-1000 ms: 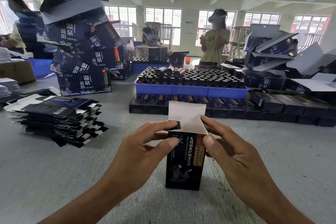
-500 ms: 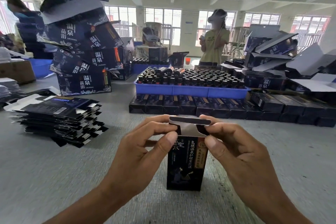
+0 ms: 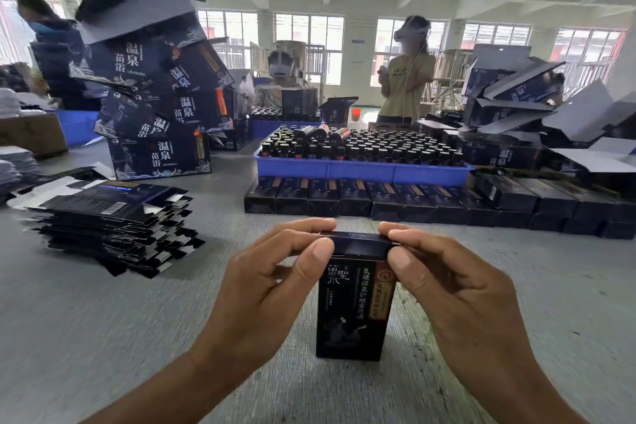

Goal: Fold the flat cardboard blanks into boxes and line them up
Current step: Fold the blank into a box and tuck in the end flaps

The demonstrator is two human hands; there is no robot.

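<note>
At the far left of the table (image 3: 86, 320) lies the stack of flat blanks (image 3: 106, 217), splayed and uneven; its lower sheets jut toward the near edge, so a careless reach for the next one could drag several off the pile.

In the middle, the box (image 3: 354, 299) stands upright on its narrow base, its top flap folded down. The left hand (image 3: 265, 289) pinches the flap's left corner between thumb and forefinger, and the right hand (image 3: 457, 293) pinches the right corner the same way, so both are clamped on the box top. The flap's edge looks not quite seated, though I cannot tell whether the tuck tab is inside. Uneven pressure from the 2 hands could crease the flap or buckle the thin side walls, and pushing down off-centre could tip the tall box, since only its small foot touches the table.

Farther back and to the right, the row of finished boxes (image 3: 395, 200) sits in front of the blue tray (image 3: 361, 170) of bottles. Sliding the new box in roughly could knock its neighbours out of line.
</note>
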